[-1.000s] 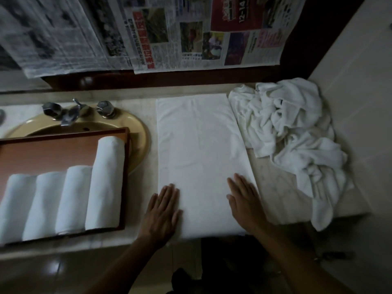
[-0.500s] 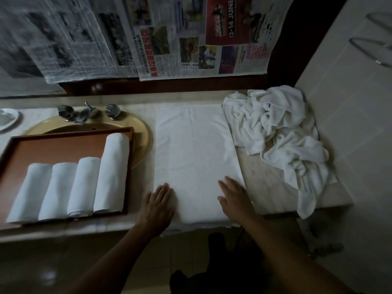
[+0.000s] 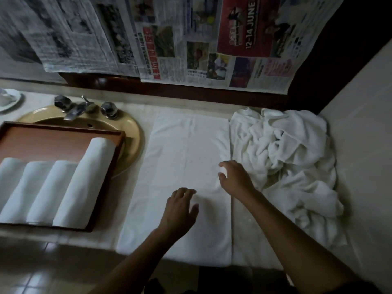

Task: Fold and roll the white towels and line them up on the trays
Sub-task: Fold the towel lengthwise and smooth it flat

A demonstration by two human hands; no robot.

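Observation:
A white towel (image 3: 182,158), folded into a long flat strip, lies on the counter in front of me. My left hand (image 3: 180,211) hovers over its near middle, fingers loosely bent, holding nothing. My right hand (image 3: 235,177) is at the strip's right edge, fingers relaxed and curved; whether it touches the cloth is unclear. Several rolled white towels (image 3: 84,181) lie side by side on a brown wooden tray (image 3: 53,139) at the left. A heap of loose white towels (image 3: 290,158) sits at the right.
The tray rests over a tan sink (image 3: 129,134) with a metal tap (image 3: 78,107). Newspaper sheets (image 3: 191,39) hang on the back wall. A tiled wall (image 3: 360,145) closes the right side. A white dish (image 3: 8,98) shows at far left.
Both hands lifted off the strip's near end, where they pressed flat, and moved forward over its middle. Their fingers are now curved. The camera has shifted closer.

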